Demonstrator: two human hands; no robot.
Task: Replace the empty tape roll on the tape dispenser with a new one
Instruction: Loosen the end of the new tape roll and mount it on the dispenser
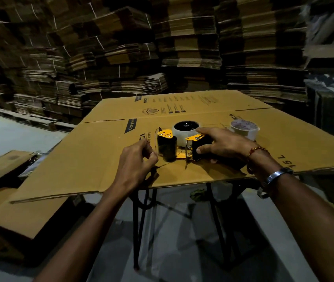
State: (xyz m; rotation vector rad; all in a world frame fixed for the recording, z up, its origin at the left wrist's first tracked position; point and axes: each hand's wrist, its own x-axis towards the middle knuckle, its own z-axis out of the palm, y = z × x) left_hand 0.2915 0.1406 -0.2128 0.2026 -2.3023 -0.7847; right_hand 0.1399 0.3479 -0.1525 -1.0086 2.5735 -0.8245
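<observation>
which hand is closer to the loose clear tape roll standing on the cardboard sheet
Right. The right hand grips the yellow-and-black tape dispenser just beside the loose clear tape roll; the left hand is beyond the dispenser's far end.

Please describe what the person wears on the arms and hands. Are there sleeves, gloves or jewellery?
Both forearms are bare: no sleeves or gloves show. The left hand and its wrist carry nothing. The right hand has a thin red and gold thread tied at the wrist, and behind it a plain silver metal bangle. No rings are visible.
</observation>
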